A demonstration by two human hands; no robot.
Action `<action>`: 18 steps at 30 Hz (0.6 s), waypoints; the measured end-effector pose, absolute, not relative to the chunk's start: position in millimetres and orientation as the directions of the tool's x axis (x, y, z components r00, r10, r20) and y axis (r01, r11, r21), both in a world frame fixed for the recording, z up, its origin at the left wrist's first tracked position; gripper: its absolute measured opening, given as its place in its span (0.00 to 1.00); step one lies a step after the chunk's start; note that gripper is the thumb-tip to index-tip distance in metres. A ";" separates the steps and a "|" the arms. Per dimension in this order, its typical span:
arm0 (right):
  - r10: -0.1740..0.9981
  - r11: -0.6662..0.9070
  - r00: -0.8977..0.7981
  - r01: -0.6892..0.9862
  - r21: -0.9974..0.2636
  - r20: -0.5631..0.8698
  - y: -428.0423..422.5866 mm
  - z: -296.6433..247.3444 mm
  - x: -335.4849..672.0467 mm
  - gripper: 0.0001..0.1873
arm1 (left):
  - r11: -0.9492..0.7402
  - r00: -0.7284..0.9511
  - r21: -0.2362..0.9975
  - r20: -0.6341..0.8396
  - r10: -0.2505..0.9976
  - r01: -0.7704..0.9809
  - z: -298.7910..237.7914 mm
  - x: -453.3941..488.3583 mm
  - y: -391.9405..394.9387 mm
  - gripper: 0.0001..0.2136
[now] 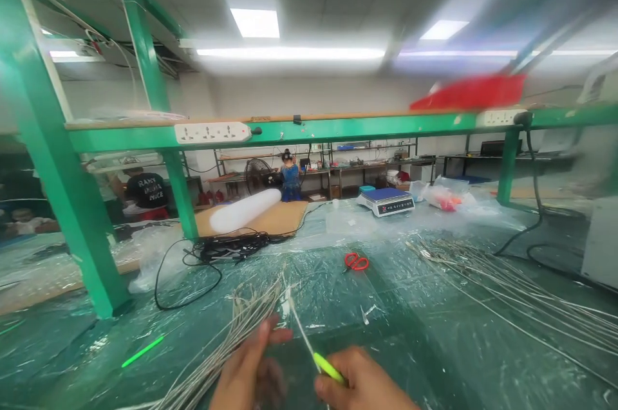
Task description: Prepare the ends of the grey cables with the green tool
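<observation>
While low over the green plastic-covered counter (434, 345), left hand (248, 374) closed around a bundle of grey wires (232, 339) fanning up and left; right hand (362, 384) pinching a yellow-green tipped wire (321, 362) between its fingers (333, 384), just beside the bundle; red scissors (356, 261) farther back, more loose wires (506, 288) spread at right

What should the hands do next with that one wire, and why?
Probably bring the single wire over to the bundle of wires. The right hand pinches it by its yellow-green sleeve, and the left hand grips the bundle right beside it.
</observation>
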State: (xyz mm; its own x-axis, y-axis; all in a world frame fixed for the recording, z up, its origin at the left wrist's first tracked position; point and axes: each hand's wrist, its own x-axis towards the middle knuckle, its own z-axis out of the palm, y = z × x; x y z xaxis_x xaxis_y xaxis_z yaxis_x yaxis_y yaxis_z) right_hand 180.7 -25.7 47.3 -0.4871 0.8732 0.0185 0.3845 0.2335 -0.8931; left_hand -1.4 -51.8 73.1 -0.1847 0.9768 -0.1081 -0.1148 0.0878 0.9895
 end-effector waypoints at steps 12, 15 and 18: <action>0.878 0.373 -0.476 0.624 -0.686 0.045 13.6 -6.1 182.2 0.08 | 0.038 -0.188 0.968 -0.087 0.978 -0.249 46.4 21.5 8.4 0.13; 0.878 0.381 -0.478 0.650 -0.658 0.035 12.6 -10.3 183.5 0.09 | 0.038 -0.100 0.968 -0.064 0.993 -0.248 40.7 23.9 8.3 0.15; 0.893 0.385 -0.443 0.650 -0.655 0.085 5.9 4.9 192.6 0.11 | 0.037 -0.071 0.981 -0.052 0.996 -0.190 28.7 23.1 4.9 0.17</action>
